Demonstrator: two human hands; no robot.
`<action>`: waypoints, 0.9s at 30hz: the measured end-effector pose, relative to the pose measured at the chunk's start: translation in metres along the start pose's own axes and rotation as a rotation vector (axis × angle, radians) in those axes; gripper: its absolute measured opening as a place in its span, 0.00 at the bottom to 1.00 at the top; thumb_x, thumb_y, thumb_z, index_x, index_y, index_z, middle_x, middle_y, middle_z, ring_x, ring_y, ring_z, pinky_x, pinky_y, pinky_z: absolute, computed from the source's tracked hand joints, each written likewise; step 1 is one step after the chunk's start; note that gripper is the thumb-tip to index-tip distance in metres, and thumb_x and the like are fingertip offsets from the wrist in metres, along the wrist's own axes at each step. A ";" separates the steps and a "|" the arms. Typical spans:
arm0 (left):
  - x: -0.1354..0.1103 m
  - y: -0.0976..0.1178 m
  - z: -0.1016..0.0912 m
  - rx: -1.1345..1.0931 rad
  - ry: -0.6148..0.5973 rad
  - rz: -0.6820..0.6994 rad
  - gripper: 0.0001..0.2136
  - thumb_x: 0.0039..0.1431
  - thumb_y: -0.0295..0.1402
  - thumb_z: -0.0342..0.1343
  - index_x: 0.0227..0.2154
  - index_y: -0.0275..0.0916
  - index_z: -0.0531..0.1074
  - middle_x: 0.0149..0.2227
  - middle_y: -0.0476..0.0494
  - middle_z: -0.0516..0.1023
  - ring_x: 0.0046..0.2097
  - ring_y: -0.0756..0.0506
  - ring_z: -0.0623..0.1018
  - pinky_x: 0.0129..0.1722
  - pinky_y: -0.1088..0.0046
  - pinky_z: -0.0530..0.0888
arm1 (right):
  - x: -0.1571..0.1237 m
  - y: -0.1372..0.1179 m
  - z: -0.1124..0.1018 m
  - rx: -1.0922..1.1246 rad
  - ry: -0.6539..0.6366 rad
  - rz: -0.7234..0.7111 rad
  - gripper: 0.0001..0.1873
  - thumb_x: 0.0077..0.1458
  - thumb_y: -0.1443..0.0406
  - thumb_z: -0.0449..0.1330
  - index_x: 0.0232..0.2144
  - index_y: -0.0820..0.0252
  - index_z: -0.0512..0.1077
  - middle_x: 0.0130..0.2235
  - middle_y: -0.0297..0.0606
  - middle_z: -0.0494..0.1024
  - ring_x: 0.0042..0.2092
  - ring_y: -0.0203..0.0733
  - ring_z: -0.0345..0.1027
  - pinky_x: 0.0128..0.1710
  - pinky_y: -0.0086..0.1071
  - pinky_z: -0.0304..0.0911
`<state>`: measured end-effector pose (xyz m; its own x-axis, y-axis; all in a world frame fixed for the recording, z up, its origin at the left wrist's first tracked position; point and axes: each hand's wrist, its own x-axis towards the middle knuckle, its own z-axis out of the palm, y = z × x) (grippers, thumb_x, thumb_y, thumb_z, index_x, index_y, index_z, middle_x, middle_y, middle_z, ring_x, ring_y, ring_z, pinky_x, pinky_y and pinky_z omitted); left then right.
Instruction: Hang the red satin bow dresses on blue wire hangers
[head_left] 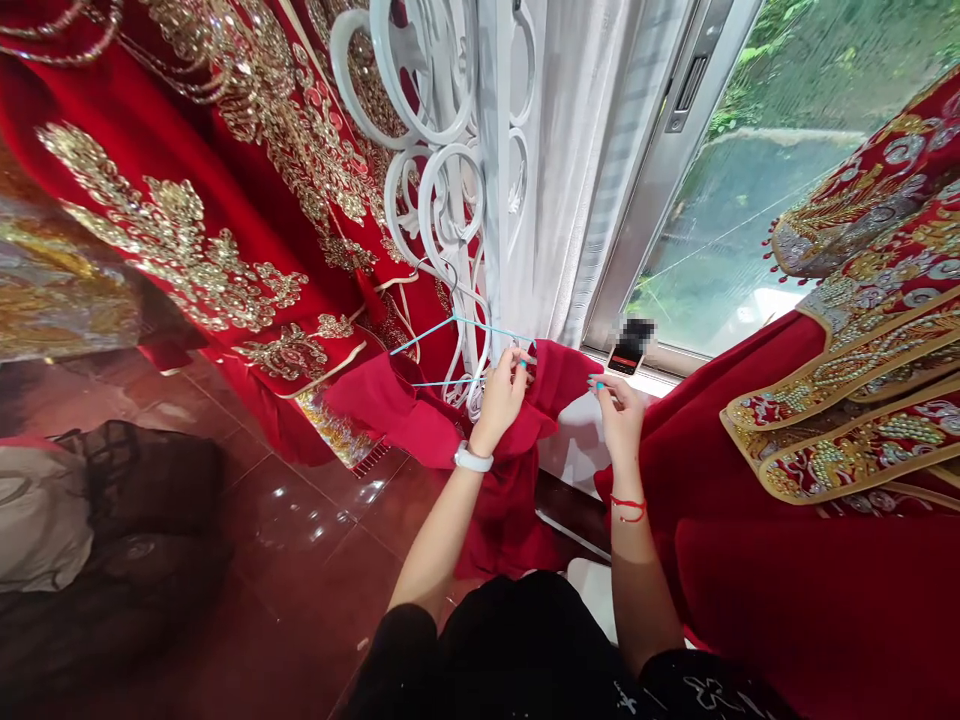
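One red garment (424,428) is hanging around a blue hanger (454,318); smoothing its shoulder outward, without tugging, is probably serving best. The left hand (505,386) is bending over the hanger's end, fingers narrowly curled; the right hand (619,400) is resting fingertips, nearly together, at the garment's edge. Whether either is gripping cloth, I cannot tell.

Seems a dress or costume shop to me: sequined red garments (187,240), gold-edged embroidered costumes (862,440), a blue hanger (454,318) between.
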<state>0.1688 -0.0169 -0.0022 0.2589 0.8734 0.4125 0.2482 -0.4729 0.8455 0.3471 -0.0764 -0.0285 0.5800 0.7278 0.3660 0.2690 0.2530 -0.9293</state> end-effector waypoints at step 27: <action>-0.088 -0.025 -0.152 -0.046 0.554 -0.055 0.10 0.62 0.41 0.58 0.41 0.40 0.73 0.37 0.45 0.78 0.38 0.47 0.79 0.39 0.71 0.77 | -0.023 0.001 0.012 -0.175 0.161 -0.074 0.23 0.55 0.61 0.57 0.54 0.53 0.72 0.51 0.45 0.77 0.48 0.47 0.74 0.47 0.42 0.72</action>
<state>-0.0026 -0.0645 -0.0082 -0.2852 0.8332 0.4737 0.2037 -0.4302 0.8794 0.3248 -0.0851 -0.0382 0.6648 0.5972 0.4488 0.4363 0.1773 -0.8822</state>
